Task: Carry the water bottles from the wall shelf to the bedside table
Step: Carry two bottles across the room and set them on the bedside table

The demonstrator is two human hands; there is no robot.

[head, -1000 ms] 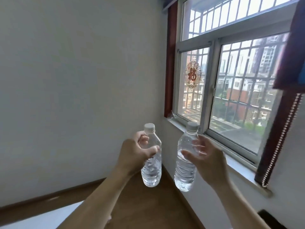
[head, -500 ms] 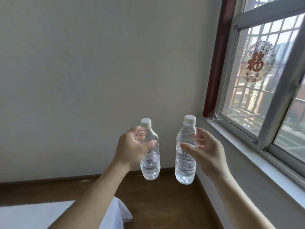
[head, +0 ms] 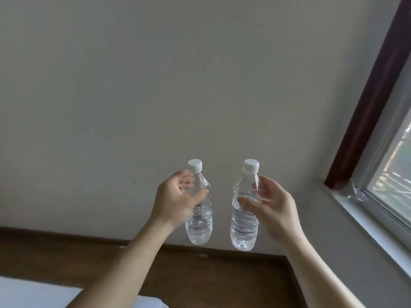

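Hanging in mid-air in front of a plain grey-white wall [head: 155,85] are two clear plastic water bottles with white screw caps, both upright, side by side and apart from each other, each holding water.

The left bottle [head: 199,230] sits in the left hand [head: 175,203]. The thumb crosses its front and the fingers curl round behind its shoulder, so the hand hides part of its upper body. The right bottle [head: 243,227] is gripped by the right hand [head: 271,207]. Here the thumb lies across the front, and the fingers wrapped behind show dimly through the plastic.

Two bare forearms rise from the bottom edge, cut off there, and angle inward toward the bottles.

Below them run a dark brown skirting board [head: 66,235] and a brown wooden floor [head: 200,281]. One white cloth surface [head: 33,294] is cut off at the lower left, and what it belongs to cannot be told. At the right edge, one window [head: 391,174] with a dark reddish-brown side strip is only partly in view, and the scene beyond it is blurred.
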